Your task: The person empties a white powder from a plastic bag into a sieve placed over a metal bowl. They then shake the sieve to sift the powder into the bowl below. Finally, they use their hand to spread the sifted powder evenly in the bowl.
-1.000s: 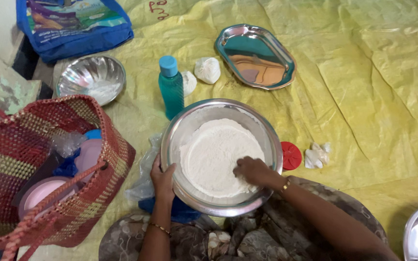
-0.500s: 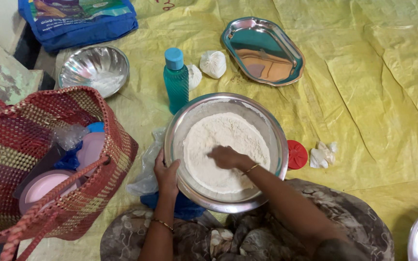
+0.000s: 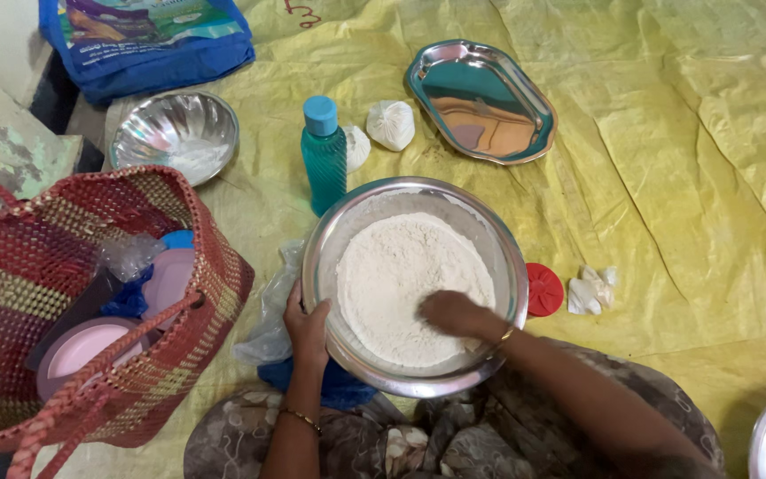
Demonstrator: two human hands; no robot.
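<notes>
A large steel bowl sits on the yellow sheet in front of my knees, holding a mound of white flour. My left hand grips the bowl's near left rim. My right hand is down in the flour at its lower right part, fingers curled and dusted white, blurred by motion. A bangle shows on each wrist.
A woven red basket with pink-lidded boxes stands at left. Behind the bowl are a teal bottle, two small white pouches, an empty steel bowl, an oval steel tray and a blue bag. A red lid lies right.
My right hand has swept through the flour, from the right edge to the middle and back toward the lower right. The left hand stays on the rim. The view has shifted slightly.
</notes>
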